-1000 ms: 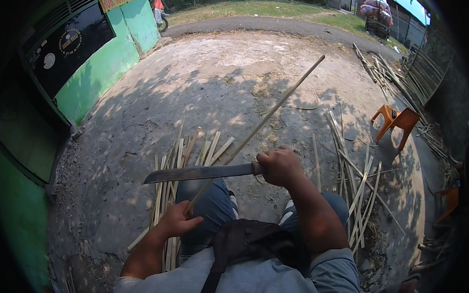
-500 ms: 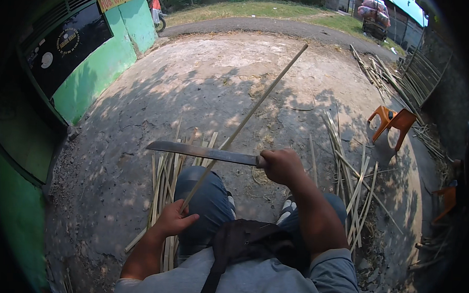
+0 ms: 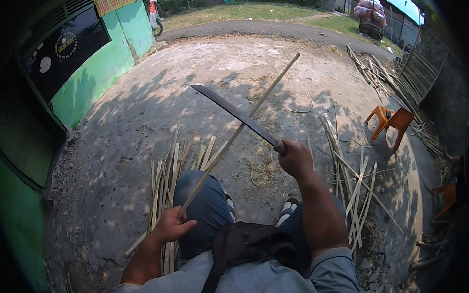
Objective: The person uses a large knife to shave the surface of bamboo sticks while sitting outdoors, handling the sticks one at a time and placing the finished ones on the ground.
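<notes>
Grey metal forms the blade (image 3: pixel 223 103) of the knife (image 3: pixel 238 114). The right hand (image 3: pixel 297 158) is closed around the handle (image 3: pixel 280 147), in front of the body and above the ground (image 3: pixel 141 161). The blade points forward and to the left, its tip lying to the left of the stick (image 3: pixel 216 159).

The left hand (image 3: pixel 171 226) is closed on the near end of the stick, with the thumb extended to the right. From this grip the stick slants forward and to the right, passing over the left knee (image 3: pixel 199 189); its far end extends beyond the knife. The blade crosses in front of the stick at about its middle. Whether the two are in contact cannot be told from this view.

Two groups of pale strips lie on the ground: the left strips (image 3: pixel 163 188) beside the left knee, near the left hand, and the right strips (image 3: pixel 353 187) beside the right leg. Within both groups, several pieces cross one another.

A black bag (image 3: pixel 249 242) rests across the lap, against the grey shirt (image 3: pixel 250 281). An orange chair (image 3: pixel 398 121) stands to the right, beyond the right strips. Further forward on that side, poles (image 3: pixel 369 73) lie in a loose heap. A green wall (image 3: pixel 100 82) bounds the left side.
</notes>
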Action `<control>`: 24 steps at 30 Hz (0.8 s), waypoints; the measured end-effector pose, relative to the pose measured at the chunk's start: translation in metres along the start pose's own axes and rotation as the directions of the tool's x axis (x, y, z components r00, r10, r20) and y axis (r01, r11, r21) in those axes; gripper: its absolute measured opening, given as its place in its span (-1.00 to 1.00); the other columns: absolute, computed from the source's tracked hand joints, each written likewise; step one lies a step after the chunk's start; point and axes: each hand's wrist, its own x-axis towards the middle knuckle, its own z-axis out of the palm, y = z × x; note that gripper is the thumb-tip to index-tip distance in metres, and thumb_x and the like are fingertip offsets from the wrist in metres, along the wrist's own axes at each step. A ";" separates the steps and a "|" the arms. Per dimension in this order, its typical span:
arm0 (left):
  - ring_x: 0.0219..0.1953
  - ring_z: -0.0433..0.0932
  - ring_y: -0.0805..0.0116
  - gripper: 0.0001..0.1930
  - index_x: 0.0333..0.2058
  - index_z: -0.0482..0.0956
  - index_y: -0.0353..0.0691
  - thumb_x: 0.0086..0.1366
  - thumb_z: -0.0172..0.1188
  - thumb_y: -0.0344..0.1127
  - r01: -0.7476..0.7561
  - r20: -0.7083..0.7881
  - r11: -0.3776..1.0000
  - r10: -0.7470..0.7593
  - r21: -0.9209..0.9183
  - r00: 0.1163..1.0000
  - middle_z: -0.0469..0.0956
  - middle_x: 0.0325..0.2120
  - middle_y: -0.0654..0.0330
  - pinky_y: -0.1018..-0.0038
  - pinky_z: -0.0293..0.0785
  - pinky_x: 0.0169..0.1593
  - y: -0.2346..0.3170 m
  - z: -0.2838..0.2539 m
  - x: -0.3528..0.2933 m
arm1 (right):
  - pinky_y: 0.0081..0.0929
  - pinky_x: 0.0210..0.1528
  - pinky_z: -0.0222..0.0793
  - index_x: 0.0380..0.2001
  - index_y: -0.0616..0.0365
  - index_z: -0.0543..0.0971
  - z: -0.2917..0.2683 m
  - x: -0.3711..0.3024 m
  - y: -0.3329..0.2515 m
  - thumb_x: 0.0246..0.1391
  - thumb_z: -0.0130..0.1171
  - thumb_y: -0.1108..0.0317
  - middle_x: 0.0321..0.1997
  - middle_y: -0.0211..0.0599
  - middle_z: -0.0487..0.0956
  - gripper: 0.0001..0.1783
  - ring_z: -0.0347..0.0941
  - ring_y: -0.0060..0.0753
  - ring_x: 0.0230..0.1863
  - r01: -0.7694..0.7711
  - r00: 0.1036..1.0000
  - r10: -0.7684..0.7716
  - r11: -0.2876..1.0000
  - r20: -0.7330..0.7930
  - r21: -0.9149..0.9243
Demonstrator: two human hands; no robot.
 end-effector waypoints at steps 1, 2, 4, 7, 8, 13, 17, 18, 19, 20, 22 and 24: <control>-0.51 0.31 0.56 -0.58 -0.41 0.41 -0.15 0.21 0.55 -0.14 0.001 -0.008 1.000 -0.001 -0.019 1.000 0.37 -0.59 0.36 0.45 0.31 -0.43 0.002 0.001 0.002 | 0.11 -0.19 0.53 -0.30 -0.01 0.66 0.003 -0.003 -0.005 0.22 0.22 0.14 -0.35 -0.05 0.68 -0.80 0.64 0.21 -0.24 0.072 0.996 -0.071 0.997 0.049 -0.004; -0.52 0.31 0.56 -0.58 -0.41 0.41 -0.16 0.21 0.55 -0.13 0.001 -0.016 0.999 -0.002 -0.037 1.000 0.36 -0.60 0.37 0.44 0.31 -0.43 0.006 0.002 0.005 | 0.10 -0.19 0.53 -0.29 -0.01 0.66 0.007 -0.007 -0.012 0.20 0.23 0.14 -0.36 -0.05 0.68 -0.81 0.65 0.20 -0.24 0.143 0.985 -0.142 0.990 0.097 -0.002; -0.53 0.35 0.51 -0.58 -0.42 0.42 -0.17 0.21 0.54 -0.11 -0.013 -0.023 1.000 0.013 0.011 1.000 0.39 -0.61 0.33 0.41 0.33 -0.42 0.015 0.003 0.012 | 0.07 -0.22 0.54 -0.35 -0.01 0.64 0.013 -0.015 -0.031 0.14 0.25 0.21 -0.41 -0.13 0.68 -0.87 0.66 0.13 -0.29 0.322 0.934 -0.305 0.944 0.185 -0.072; -0.55 0.42 0.38 -0.58 -0.42 0.44 -0.20 0.21 0.52 -0.09 -0.065 -0.055 0.986 0.074 0.154 0.996 0.44 -0.62 0.23 0.35 0.38 -0.42 0.026 0.007 0.014 | 0.06 -0.23 0.53 -0.36 -0.01 0.64 0.008 -0.018 -0.043 0.15 0.24 0.22 -0.42 -0.17 0.68 -0.87 0.66 0.11 -0.31 0.477 0.857 -0.451 0.877 0.251 -0.053; -0.56 0.46 0.30 -0.58 -0.42 0.45 -0.22 0.21 0.51 -0.08 -0.097 -0.073 0.965 0.118 0.242 0.990 0.47 -0.63 0.18 0.32 0.40 -0.41 0.029 0.007 0.013 | 0.07 -0.22 0.53 -0.33 -0.03 0.66 0.005 -0.017 -0.040 0.12 0.26 0.22 -0.43 -0.14 0.66 -0.88 0.64 0.13 -0.32 0.486 0.848 -0.457 0.872 0.267 -0.053; -0.58 0.51 0.22 -0.60 -0.39 0.49 -0.25 0.20 0.50 -0.09 -0.108 -0.102 0.957 0.140 0.269 0.985 0.49 -0.64 0.13 0.27 0.42 -0.43 0.011 -0.003 0.002 | 0.05 -0.14 0.54 -0.30 0.01 0.69 -0.005 0.006 0.005 0.13 0.26 0.23 -0.36 -0.05 0.69 -0.85 0.65 0.16 -0.23 0.114 0.990 -0.111 0.993 0.093 -0.024; -0.56 0.51 0.41 -0.62 -0.38 0.51 -0.27 0.21 0.51 -0.12 0.028 -0.114 0.985 -0.008 0.173 0.993 0.53 -0.61 0.17 0.32 0.42 -0.43 -0.013 -0.029 -0.012 | 0.06 -0.10 0.53 -0.22 0.01 0.74 -0.006 0.021 0.056 0.07 0.28 0.26 -0.31 0.00 0.70 -0.78 0.66 0.19 -0.16 -0.223 0.972 0.225 0.974 -0.073 0.044; -0.56 0.51 0.41 -0.62 -0.38 0.51 -0.27 0.21 0.51 -0.12 0.036 -0.119 0.984 -0.015 0.173 0.993 0.53 -0.61 0.17 0.32 0.42 -0.43 -0.023 -0.035 -0.015 | 0.01 -0.16 0.54 -0.23 0.06 0.73 0.000 0.023 0.079 0.04 0.31 0.29 -0.37 -0.05 0.70 -0.78 0.67 0.10 -0.25 -0.254 0.956 0.271 0.956 -0.115 0.144; -0.54 0.50 0.46 -0.63 -0.38 0.51 -0.27 0.22 0.51 -0.13 0.076 -0.184 0.994 -0.062 0.074 0.981 0.54 -0.61 0.18 0.35 0.42 -0.42 -0.036 -0.039 -0.019 | -0.05 -0.22 0.55 -0.24 0.11 0.73 0.003 0.024 0.086 0.01 0.34 0.31 -0.42 -0.10 0.70 -0.77 0.68 0.02 -0.34 -0.278 0.936 0.319 0.929 -0.146 0.244; -0.53 0.50 0.50 -0.63 -0.38 0.51 -0.27 0.22 0.50 -0.15 0.109 -0.244 0.994 -0.112 -0.027 0.963 0.55 -0.61 0.19 0.37 0.43 -0.42 -0.048 -0.046 -0.025 | -0.05 -0.22 0.55 -0.24 0.11 0.73 0.007 0.026 0.092 0.01 0.34 0.31 -0.42 -0.10 0.70 -0.77 0.68 0.02 -0.34 -0.276 0.940 0.315 0.929 -0.135 0.246; -0.54 0.53 0.48 -0.64 -0.39 0.50 -0.27 0.24 0.49 -0.16 0.148 -0.291 0.980 -0.104 0.133 0.951 0.56 -0.63 0.17 0.38 0.44 -0.43 -0.063 -0.060 -0.036 | -0.26 -0.39 0.49 -0.30 0.17 0.70 0.004 0.029 0.084 0.00 0.38 0.33 -0.49 -0.33 0.64 -0.80 0.57 -0.35 -0.51 -0.409 0.858 0.513 0.667 0.015 0.623; -0.57 0.51 0.43 -0.64 -0.40 0.49 -0.27 0.23 0.48 -0.16 0.247 -0.427 0.937 -0.124 0.248 0.896 0.53 -0.66 0.16 0.35 0.43 -0.44 -0.080 -0.063 -0.056 | -0.43 -0.49 0.37 -0.32 0.17 0.68 0.005 0.025 0.075 0.02 0.38 0.35 -0.52 -0.47 0.56 -0.83 0.44 -0.60 -0.56 -0.379 0.853 0.521 0.574 0.034 0.726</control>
